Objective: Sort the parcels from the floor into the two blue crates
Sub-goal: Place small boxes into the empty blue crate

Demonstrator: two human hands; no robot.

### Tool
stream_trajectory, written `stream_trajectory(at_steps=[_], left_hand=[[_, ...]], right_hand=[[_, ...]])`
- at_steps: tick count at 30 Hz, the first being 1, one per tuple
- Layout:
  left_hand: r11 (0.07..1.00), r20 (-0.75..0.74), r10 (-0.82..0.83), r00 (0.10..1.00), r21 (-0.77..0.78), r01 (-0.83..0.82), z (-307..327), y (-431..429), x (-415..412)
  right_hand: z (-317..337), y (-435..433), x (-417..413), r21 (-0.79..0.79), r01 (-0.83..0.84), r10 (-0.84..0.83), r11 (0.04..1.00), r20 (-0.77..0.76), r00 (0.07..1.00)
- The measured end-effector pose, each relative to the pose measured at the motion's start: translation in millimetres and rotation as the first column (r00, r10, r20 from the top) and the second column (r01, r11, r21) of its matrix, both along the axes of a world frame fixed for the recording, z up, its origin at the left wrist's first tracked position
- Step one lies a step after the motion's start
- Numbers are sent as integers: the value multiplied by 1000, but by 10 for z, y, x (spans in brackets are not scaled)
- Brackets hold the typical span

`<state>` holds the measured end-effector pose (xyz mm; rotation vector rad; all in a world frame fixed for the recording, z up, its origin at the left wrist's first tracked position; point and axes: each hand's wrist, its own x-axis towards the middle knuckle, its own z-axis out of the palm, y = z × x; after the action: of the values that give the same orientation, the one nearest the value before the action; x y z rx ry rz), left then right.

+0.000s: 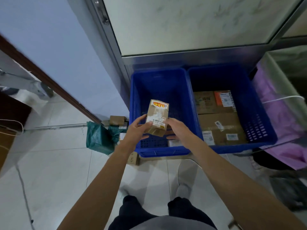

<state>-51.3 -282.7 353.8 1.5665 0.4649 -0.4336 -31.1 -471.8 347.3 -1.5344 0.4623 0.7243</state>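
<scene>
A small brown cardboard parcel (pixel 157 117) with a white barcode label is held in the air over the near half of the left blue crate (pixel 144 90). My left hand (pixel 136 131) grips its left lower side and my right hand (pixel 178 128) grips its right lower side. The left crate shows a bare perforated floor with a white label near its front. The right blue crate (pixel 259 113) beside it holds two flat brown boxes (pixel 221 123) with labels.
A green plastic-wrapped parcel (pixel 99 138) lies on the tiled floor left of the crates, with a small brown box (pixel 117 120) behind it and another (pixel 133 159) at the crate's front corner. Pink bags (pixel 282 117) sit at the right. Cables cross the floor at the left.
</scene>
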Motion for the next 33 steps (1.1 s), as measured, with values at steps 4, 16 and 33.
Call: stream_trajectory(at_steps=[4,16,33], left_hand=[[999,1,23,1000,30,-23,-25,-278,147],[997,-44,74,996,-29,-75,-306,-316,672],[954,-268,-242,932,110,280,-1288,-262,1310]], right_hand=[[5,-421,121,-39,14,-14,999,-3,1000],[-75,-608,435,-440,9,100,898,224,969],[-1016,-335,995,-602,-60,61,796,-19,998]])
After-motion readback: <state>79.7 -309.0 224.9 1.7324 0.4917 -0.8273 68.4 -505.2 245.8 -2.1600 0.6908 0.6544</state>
